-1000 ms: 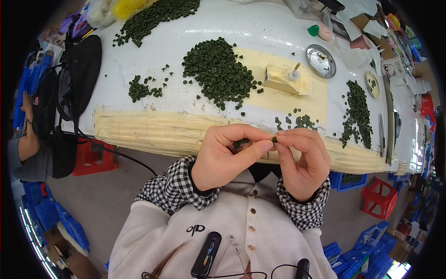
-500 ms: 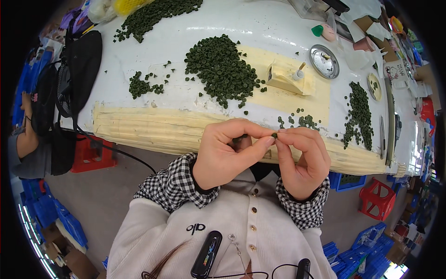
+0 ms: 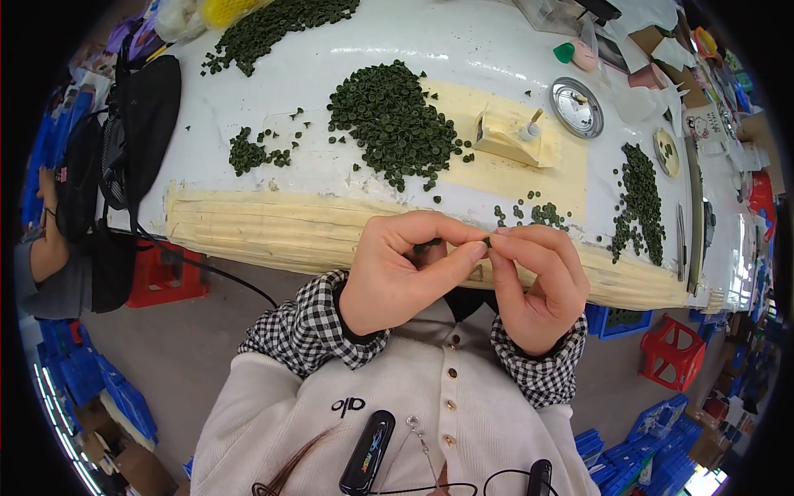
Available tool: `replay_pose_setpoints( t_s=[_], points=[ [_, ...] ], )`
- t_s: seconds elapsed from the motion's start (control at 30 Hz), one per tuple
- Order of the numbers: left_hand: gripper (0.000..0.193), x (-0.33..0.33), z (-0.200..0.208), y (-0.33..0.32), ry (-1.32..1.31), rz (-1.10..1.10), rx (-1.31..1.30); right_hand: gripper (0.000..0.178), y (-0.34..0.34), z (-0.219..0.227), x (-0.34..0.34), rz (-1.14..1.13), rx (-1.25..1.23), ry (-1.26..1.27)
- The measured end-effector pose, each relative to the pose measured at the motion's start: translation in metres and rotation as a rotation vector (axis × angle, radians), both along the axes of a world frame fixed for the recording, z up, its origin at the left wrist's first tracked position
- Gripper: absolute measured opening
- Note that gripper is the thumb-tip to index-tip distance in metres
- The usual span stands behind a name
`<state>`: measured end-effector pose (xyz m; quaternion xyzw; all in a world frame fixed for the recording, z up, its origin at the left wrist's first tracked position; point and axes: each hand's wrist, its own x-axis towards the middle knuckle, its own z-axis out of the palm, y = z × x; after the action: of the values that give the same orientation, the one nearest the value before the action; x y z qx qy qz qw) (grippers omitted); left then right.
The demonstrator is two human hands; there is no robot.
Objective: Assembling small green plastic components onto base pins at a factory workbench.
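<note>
My left hand and my right hand meet fingertip to fingertip over the table's near edge. Pinched between them is a small dark green round piece, mostly covered by the fingers. Thumb and forefinger of each hand close on it, and something dark also shows inside the curl of my left fingers. Just beyond the hands lies a loose scatter of similar green pieces. Farther off, a large heap of green pieces spreads beside a cream-coloured block with a short peg on top.
More green pieces lie in a right-hand pile, a small left cluster and a far pile. A round metal lid and tweezers-like metal tools are at right. A black bag hangs at left, near another person's arm.
Both hands keep nearly the same place and pinch. The green piece between the fingertips shows slightly less now, and my left hand has shifted very slightly.
</note>
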<state>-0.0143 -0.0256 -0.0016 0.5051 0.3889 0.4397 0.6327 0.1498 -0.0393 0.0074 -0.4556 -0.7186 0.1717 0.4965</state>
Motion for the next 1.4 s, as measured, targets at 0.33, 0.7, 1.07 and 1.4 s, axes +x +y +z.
replay_pose_setpoints(
  t_s=[0.33,0.7,1.07,1.4],
  points=[
    [0.013,-0.0011,0.0013,0.0019,-0.031,-0.020,-0.051,0.021,0.0003,-0.0024,0.0008,0.048,-0.096,0.121],
    [0.010,0.0016,0.0010,0.0009,-0.045,0.016,-0.048,0.018,-0.0013,-0.0073,-0.0016,0.044,-0.130,0.208],
    [0.009,0.0000,-0.0012,-0.0011,-0.026,-0.006,-0.017,0.012,-0.0031,-0.0076,-0.0012,0.120,-0.308,0.400],
    [0.010,-0.0005,0.0000,-0.0007,-0.030,-0.051,-0.026,0.011,-0.0046,-0.0066,0.0007,0.200,-0.458,0.588]
  ],
)
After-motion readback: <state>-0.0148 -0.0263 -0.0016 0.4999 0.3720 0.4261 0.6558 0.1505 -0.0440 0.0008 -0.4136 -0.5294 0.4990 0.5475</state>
